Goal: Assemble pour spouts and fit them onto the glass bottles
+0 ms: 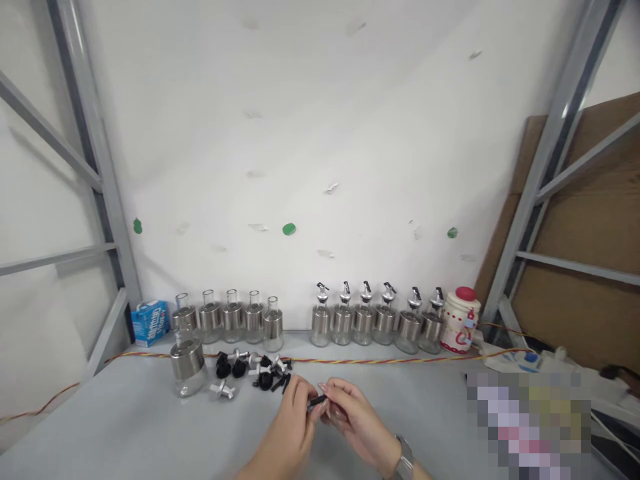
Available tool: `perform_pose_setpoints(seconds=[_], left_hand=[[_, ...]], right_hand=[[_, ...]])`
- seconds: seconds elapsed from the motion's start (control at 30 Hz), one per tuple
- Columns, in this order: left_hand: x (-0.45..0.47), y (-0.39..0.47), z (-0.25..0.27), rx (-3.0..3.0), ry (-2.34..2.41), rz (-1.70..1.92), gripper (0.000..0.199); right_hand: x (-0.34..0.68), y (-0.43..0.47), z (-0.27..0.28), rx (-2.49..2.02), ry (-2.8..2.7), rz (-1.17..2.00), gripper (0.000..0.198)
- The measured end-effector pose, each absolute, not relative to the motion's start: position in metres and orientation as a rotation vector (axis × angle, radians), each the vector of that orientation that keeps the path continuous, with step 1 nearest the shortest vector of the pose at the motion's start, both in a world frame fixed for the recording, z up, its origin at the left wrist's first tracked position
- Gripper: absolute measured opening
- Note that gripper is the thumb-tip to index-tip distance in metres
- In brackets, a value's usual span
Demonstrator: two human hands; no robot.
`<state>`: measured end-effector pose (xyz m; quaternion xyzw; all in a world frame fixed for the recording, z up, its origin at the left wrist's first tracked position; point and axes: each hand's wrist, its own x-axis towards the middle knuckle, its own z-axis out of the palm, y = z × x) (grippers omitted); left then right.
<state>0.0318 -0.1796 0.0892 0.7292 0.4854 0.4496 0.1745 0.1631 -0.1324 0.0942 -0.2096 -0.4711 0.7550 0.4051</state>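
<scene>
Near the front middle of the table, my left hand (pixel 296 412) and my right hand (pixel 353 415) meet fingertip to fingertip. Both are closed on a small black part (pixel 316 402), partly hidden by the fingers. Just left of my hands lies a pile of loose black and silver pourer parts (pixel 265 380), with one silver pourer piece (pixel 223 389) at its front. Beyond it on the left stands an open-necked glass bottle with a steel sleeve (pixel 188 363). My right wrist wears a metal-banded watch (pixel 405 458).
Several open-necked bottles (pixel 233 317) line the back left beside a blue box (pixel 150 323). Several bottles with pourers (pixel 365 320) stand back right, next to a white jar with a red lid (pixel 460 323). A twisted red-yellow wire (pixel 350 361) crosses the table. Grey metal posts (pixel 95 133) flank both sides.
</scene>
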Motion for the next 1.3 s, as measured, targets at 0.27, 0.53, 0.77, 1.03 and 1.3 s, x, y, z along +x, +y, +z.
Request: perform_pose_setpoints(seconds=[0.27, 0.53, 0.77, 1.03, 1.3], left_hand=[[0.031, -0.181, 0.087, 2.103, 1.367, 1.249, 0.02], [0.032, -0.182, 0.087, 2.171, 1.393, 1.3, 0.017], [0.031, -0.181, 0.089, 2.146, 1.374, 1.315, 0.018], [0.035, -0.186, 0.096, 1.974, 1.312, 1.361, 0.018], [0.04, -0.181, 0.088, 1.723, 1.247, 1.387, 0.021]], right_hand=[[0.162, -0.133, 0.095, -0.601, -1.203, 1.894, 0.034], [0.164, -0.138, 0.098, -0.546, -1.221, 1.861, 0.033], [0.161, -0.137, 0.094, -0.552, -1.323, 1.76, 0.035], [0.17, -0.14, 0.101, -0.77, -1.838, 1.16, 0.031], [0.167, -0.147, 0.101, -0.844, -1.889, 0.986, 0.027]])
